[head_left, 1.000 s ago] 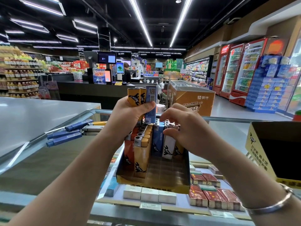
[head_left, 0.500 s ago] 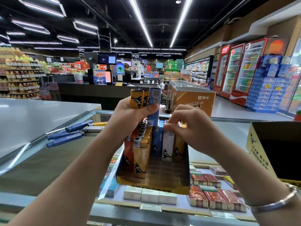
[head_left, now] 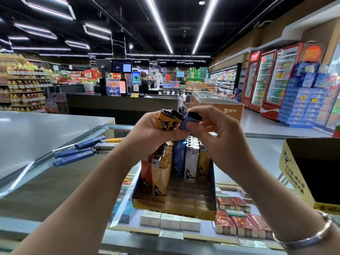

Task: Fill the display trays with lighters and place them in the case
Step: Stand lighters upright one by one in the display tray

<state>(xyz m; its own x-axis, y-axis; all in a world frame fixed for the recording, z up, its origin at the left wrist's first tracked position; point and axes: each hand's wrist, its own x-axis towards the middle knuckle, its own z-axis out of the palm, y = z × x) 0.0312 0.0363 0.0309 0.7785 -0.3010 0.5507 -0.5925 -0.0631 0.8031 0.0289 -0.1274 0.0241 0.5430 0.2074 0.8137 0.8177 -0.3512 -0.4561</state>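
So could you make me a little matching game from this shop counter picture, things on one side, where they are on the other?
Things:
1. blue lighter
2. yellow lighters
3. white lighter
4. loose blue lighters

Places:
A. lying on the glass countertop
B. standing in the display tray
C. gripped in the left hand
D. pinched by the right hand

Pairs: 1-D, 2-C, 3-B, 4-A

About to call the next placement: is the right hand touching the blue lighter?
Touching. The head view shows the right hand pinching the blue lighter at its dark end, while the left hand grips the orange lighters beside it.
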